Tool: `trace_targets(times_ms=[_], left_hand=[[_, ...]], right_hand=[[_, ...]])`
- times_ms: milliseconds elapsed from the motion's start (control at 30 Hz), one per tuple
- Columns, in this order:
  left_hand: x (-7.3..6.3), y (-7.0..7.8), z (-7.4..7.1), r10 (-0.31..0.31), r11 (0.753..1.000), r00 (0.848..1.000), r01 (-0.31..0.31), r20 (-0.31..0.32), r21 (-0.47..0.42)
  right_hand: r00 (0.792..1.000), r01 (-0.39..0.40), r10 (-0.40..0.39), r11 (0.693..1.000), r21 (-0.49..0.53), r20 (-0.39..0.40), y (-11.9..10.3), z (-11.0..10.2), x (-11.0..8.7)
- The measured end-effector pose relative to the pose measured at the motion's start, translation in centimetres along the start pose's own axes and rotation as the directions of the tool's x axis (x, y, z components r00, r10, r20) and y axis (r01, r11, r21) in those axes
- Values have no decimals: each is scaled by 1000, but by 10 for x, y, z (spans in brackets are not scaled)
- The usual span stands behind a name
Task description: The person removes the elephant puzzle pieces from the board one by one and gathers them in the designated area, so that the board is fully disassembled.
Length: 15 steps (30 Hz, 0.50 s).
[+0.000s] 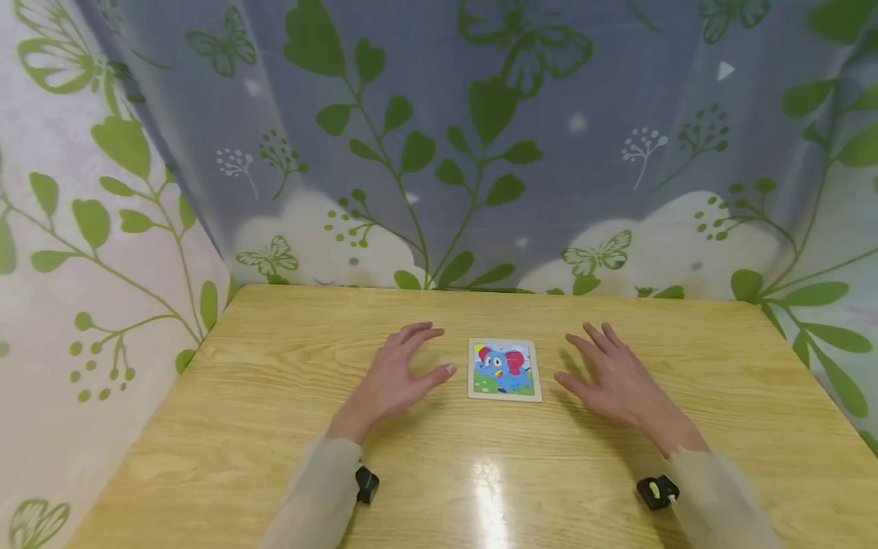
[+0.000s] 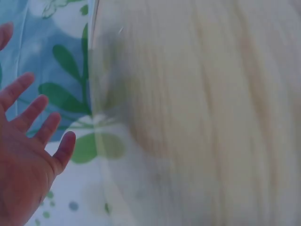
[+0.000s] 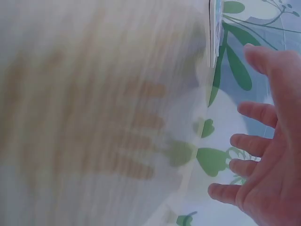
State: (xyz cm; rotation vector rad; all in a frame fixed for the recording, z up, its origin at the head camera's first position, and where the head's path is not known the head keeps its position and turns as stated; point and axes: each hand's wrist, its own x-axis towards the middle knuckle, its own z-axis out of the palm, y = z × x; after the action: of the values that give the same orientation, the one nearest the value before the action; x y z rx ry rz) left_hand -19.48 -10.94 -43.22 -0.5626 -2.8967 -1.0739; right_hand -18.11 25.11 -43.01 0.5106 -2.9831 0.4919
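A small square elephant picture puzzle (image 1: 504,370) with a pale wooden border lies flat on the table. It shows a blue elephant with red ears on green ground. To its left is my left hand (image 1: 401,374), fingers spread and holding nothing. My right hand (image 1: 607,374) is on the other side, its fingers also apart and the palm bare. Both hands are a short gap away from the puzzle. In the left wrist view the left hand (image 2: 28,155) has loosely spread fingers. The right wrist view has the right hand (image 3: 273,160) beside the puzzle's thin edge (image 3: 214,35).
The wooden table (image 1: 240,396) has a glossy top with a bright reflection near its front. A blue curtain (image 1: 425,152) with green leaves and butterflies hangs behind it, and pale patterned cloth (image 1: 89,267) stands at the left. Each forearm carries a black wrist camera (image 1: 366,485).
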Motion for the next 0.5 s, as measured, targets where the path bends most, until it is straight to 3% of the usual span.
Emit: trace_targets(times_ms=[233,500], left_hand=[[13,8,14,17,997,1000,-15,22,-76],[30,14,30,37,992,998,-30,56,-123]], right_hand=[[998,58,-56,996,68,-30,-6,4,12],[998,61,-58,986,156,-23,-5,10,22]])
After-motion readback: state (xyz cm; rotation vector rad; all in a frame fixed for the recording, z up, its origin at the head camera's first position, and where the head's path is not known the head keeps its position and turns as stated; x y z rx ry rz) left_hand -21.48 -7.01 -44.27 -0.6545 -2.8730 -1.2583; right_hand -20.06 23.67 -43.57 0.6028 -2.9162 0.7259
